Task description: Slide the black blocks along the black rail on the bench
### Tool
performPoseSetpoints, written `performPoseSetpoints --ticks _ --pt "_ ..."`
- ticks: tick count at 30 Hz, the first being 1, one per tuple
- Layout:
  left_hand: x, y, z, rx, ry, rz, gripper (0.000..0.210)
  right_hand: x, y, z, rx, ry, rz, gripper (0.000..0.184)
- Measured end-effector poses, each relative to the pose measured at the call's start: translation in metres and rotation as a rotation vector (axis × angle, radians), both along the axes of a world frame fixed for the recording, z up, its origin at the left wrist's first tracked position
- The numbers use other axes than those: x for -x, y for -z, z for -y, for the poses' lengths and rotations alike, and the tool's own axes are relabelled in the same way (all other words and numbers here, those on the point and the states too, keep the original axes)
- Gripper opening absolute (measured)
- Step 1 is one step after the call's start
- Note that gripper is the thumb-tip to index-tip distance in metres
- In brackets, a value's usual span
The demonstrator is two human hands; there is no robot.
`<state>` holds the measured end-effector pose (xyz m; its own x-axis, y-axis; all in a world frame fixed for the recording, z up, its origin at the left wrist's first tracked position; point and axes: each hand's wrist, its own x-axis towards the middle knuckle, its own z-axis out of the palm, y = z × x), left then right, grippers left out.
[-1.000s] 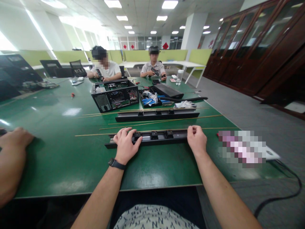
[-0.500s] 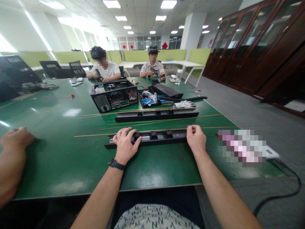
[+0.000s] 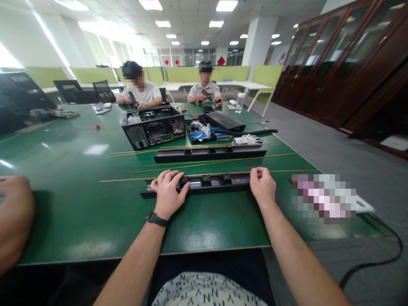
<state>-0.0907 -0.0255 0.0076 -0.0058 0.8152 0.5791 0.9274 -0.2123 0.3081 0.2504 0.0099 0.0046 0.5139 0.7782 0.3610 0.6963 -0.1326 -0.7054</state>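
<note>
A black metal rail (image 3: 210, 191) with several small black blocks (image 3: 206, 180) along its channel lies across the green table in front of me. My left hand (image 3: 168, 189) rests over the rail's left part, fingers spread and touching it near the leftmost block. Along the rail's far side runs a thin brass-coloured rod (image 3: 117, 180), sticking out past both ends. At the right end, my right hand (image 3: 264, 182) is closed in a pinch where the rod passes. Its fingertips partly hide the rod and the rail's end.
A second black rail (image 3: 210, 157) and more thin rods (image 3: 172, 166) lie beyond. Further back are an opened computer case (image 3: 153, 131), gloves (image 3: 247, 139) and two seated people. Another person's arm (image 3: 15, 216) rests at the left edge. A white power strip (image 3: 363, 205) lies right.
My hands and the rail have stayed in place. The other person's hand at the left has drawn further toward the left edge.
</note>
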Motion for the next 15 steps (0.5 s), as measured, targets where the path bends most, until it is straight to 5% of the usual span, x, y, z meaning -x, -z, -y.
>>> performPoseSetpoints --ticks 15 --pt "-0.0017 0.0004 -0.0003 -0.024 0.025 -0.002 0.037 0.0003 -0.0005 0.0009 -0.024 -0.01 -0.014 0.044"
